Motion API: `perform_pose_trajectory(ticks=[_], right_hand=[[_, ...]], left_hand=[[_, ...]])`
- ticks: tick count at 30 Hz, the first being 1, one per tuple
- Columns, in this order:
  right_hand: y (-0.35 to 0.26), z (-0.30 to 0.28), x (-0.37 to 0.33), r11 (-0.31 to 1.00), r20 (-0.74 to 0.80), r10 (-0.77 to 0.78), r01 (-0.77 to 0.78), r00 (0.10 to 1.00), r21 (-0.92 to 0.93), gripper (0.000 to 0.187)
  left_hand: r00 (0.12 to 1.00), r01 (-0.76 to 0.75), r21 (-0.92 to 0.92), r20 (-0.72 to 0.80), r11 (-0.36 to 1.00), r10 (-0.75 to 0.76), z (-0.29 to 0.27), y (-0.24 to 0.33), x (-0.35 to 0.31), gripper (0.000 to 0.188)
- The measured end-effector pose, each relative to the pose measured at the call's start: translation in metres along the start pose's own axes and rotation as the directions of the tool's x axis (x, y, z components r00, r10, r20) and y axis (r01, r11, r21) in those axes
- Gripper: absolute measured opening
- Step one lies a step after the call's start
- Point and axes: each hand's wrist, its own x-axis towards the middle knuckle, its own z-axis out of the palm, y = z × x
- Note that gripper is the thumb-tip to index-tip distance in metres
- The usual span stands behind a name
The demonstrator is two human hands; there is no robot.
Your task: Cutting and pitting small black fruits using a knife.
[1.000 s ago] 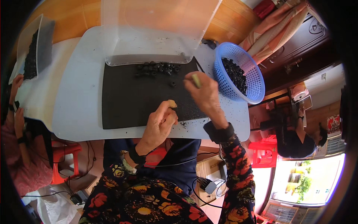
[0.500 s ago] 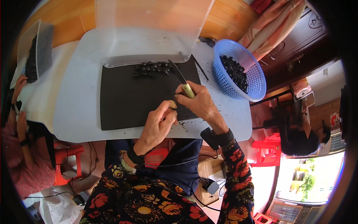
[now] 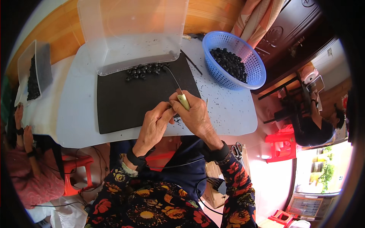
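Note:
My right hand (image 3: 195, 114) is closed around the pale green handle of a knife (image 3: 183, 100). Its thin blade points up and away, toward a cluster of small round black pieces (image 3: 143, 71) at the far side of a black board (image 3: 121, 104). Fingertips pinched, my left hand (image 3: 154, 123) meets the right one above the board's near edge. Whatever lies between those fingertips is hidden. Dark crumbs are scattered around both hands.
A clear plastic bin (image 3: 133, 64) stands on its side behind the board. To the right is a blue basket (image 3: 216, 70) of black pieces, with a dark stick (image 3: 192, 62) beside the board. Scissors (image 3: 237, 150) hang past the table edge. A co-worker's hands (image 3: 27, 136) are at far left.
My right hand has come left and down to meet my left hand, and the knife blade has turned. The whole view has shifted, bringing scissors into sight by my right forearm.

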Motion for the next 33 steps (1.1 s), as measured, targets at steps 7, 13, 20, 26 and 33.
perform_pose_trajectory(ticks=[7,13,20,26,33], right_hand=[[0.002,-0.003,-0.007,0.989,0.065,0.139,-0.141,0.988,0.034,0.014],[0.008,0.0,-0.009,0.986,0.022,0.017,-0.02,1.0,0.165,0.012],[0.01,0.005,-0.014,0.939,0.09,0.115,-0.137,0.989,0.314,0.009],[0.008,-0.003,-0.023,0.996,-0.113,0.087,-0.091,0.99,-0.026,0.017],[0.018,-0.01,-0.034,0.933,-0.032,-0.143,0.124,0.989,-0.338,0.021]], left_hand=[[0.998,0.051,0.072,0.025,0.996,-0.053,-0.002,0.002,0.0,0.024],[1.0,0.0,0.105,-0.007,0.994,0.001,-0.001,-0.012,-0.004,0.021],[1.0,-0.014,-0.024,-0.012,1.0,0.014,-0.001,-0.012,-0.004,0.02],[1.0,-0.007,-0.139,0.005,0.99,0.008,-0.012,-0.011,-0.005,0.023],[1.0,-0.02,-0.104,0.017,0.994,0.022,-0.009,-0.016,-0.008,0.023]])
